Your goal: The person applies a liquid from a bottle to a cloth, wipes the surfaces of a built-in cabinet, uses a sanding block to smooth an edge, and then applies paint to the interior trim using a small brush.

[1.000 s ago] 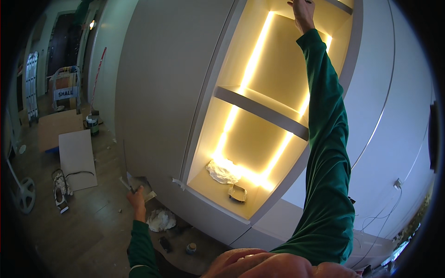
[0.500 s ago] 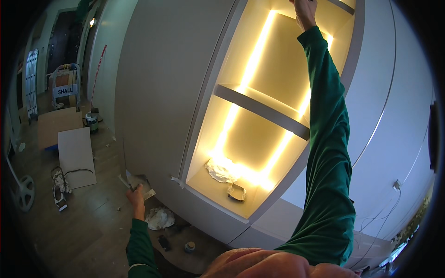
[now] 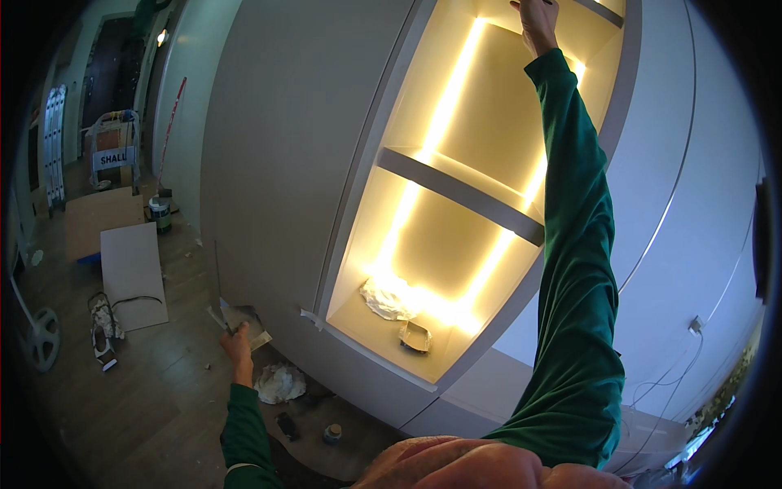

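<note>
My right arm, in a green sleeve, reaches up to the top of the lit shelf niche (image 3: 481, 106). My right hand (image 3: 538, 26) is closed near the upper edge of the picture, by the niche's upper compartment. A small dark bit shows at its fingers, too little to name. Low on the left, my left hand (image 3: 237, 346) is closed around a broad putty knife (image 3: 254, 324) with a flat blade, beside the lower corner of the large grey cabinet panel (image 3: 285, 147). In the bottom compartment lie a crumpled white sheet (image 3: 388, 299) and a small open box-like holder (image 3: 415, 337).
Crumpled plastic (image 3: 280, 383), a dark phone-like thing (image 3: 287, 425) and a small jar (image 3: 332, 433) lie on the floor below me. Further left are board sheets (image 3: 134, 277), a bucket (image 3: 160, 213) and a ladder (image 3: 55, 147). Loose cables (image 3: 672, 379) hang at right.
Hardly anything differs. My right hand sits very slightly lower in the picture, and a little more of the dark bit at its fingers shows. My left hand stays nearly where it was.
</note>
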Demonstrator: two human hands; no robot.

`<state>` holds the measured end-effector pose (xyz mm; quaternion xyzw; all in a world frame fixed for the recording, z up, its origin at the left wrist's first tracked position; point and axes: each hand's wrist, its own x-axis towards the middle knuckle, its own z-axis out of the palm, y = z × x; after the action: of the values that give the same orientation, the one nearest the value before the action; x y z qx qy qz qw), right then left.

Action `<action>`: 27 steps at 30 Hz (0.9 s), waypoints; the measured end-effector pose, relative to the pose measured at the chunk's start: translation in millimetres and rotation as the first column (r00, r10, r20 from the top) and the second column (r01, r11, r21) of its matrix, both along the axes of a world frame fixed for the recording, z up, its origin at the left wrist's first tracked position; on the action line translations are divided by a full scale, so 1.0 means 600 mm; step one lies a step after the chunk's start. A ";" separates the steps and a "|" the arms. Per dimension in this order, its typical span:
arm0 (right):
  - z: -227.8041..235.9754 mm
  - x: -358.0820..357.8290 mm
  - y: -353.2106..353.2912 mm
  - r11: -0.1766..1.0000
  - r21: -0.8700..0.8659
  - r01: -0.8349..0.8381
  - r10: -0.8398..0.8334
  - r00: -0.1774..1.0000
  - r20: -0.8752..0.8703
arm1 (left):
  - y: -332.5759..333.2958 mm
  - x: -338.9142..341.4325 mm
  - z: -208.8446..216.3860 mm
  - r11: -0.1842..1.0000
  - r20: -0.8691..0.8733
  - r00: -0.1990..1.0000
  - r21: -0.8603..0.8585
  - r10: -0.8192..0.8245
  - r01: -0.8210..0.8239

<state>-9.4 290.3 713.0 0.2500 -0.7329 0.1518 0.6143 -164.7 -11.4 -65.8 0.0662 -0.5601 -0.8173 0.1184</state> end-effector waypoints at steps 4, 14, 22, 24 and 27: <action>-0.006 -0.004 0.011 0.999 -0.022 -0.036 0.037 0.999 0.034 | 0.005 -0.002 -0.004 1.000 -0.031 0.999 -0.002 -0.022 0.022; -0.027 0.022 -0.032 0.999 -0.035 -0.016 0.016 1.000 -0.004 | -0.003 0.006 0.007 1.000 0.030 0.999 -0.015 -0.026 0.026; -0.094 0.025 -0.034 0.997 -0.063 0.050 -0.045 0.996 0.081 | -0.014 0.009 0.009 0.999 -0.005 1.000 -0.041 0.013 -0.013; -0.111 0.037 -0.039 0.996 -0.067 0.059 -0.050 0.991 0.125 | -0.013 0.010 0.013 0.999 0.018 0.999 -0.026 0.034 -0.033; -0.130 0.053 -0.049 0.993 -0.121 0.007 0.010 0.990 0.140 | -0.019 0.013 0.014 0.999 0.011 0.999 -0.032 0.042 -0.042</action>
<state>22.3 260.7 635.3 0.2015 -0.7635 0.2137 0.5751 -157.0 -23.0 -57.5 0.0808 -0.5722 -0.8052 0.1332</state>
